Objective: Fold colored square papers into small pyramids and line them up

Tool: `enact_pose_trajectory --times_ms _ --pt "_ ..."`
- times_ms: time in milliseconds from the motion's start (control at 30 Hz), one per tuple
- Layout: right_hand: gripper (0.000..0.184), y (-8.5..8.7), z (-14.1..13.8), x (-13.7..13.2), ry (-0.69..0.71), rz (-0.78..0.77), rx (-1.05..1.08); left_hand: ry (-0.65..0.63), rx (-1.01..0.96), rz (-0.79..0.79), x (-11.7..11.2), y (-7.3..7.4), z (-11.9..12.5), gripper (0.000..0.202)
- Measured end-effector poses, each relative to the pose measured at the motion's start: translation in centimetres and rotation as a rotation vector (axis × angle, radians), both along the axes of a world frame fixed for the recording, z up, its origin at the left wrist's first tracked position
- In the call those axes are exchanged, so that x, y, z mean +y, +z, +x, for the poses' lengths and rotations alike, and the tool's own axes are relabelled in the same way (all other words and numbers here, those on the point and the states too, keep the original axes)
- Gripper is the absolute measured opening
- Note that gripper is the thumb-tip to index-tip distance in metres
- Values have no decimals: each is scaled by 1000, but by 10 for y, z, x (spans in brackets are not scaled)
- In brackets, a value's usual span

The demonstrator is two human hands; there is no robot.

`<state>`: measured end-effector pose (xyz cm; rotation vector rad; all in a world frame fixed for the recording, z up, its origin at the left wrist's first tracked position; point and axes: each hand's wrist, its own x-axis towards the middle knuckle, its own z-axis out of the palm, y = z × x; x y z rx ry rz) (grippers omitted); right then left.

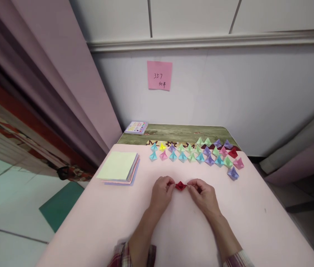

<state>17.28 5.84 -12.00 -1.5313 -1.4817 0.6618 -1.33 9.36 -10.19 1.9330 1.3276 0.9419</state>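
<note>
A small red folded paper boat (181,185) is held between my two hands, low over the pink tabletop. My left hand (162,191) pinches its left tip between thumb and forefinger. On the other side, my right hand (203,193) grips the right tip the same way. Beyond the hands stand rows of similar folded paper boats in blue, green, purple, pink and yellow, with a blue one (182,157) nearest straight ahead. A dark red boat (232,152) sits at the right end of the rows.
A stack of square coloured paper (118,166) lies left of my hands on the pink table (245,222). At the far left corner is a small packet (136,127). A pink note (159,75) with handwriting sticks to the wall. Curtains hang at the left.
</note>
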Motion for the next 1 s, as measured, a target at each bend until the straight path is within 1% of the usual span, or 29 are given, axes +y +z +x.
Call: enact_pose_trajectory --times_ms 100,233,300,400,467,567,767,1000 --pt "21 0 0 -1 -29 -18 -15 11 3 -23 0 0 -1 12" --pt "22 2 -2 -2 -45 10 -18 2 -3 -16 0 -1 -1 12" --pt "20 2 -2 -2 -33 18 -29 -4 -13 -6 0 -2 0 11" --pt "15 3 -3 -2 -4 14 -60 -22 -7 20 0 -2 0 19" --pt "13 3 -4 -2 6 13 -76 -56 18 49 -1 -1 1 21" --pt "14 4 -4 -2 19 38 -94 -104 62 79 -1 1 1 21" --pt "13 7 -6 -1 83 92 -147 -127 102 97 -2 3 3 23" --pt "8 11 -16 -3 60 110 -272 -154 138 141 -6 2 9 21"
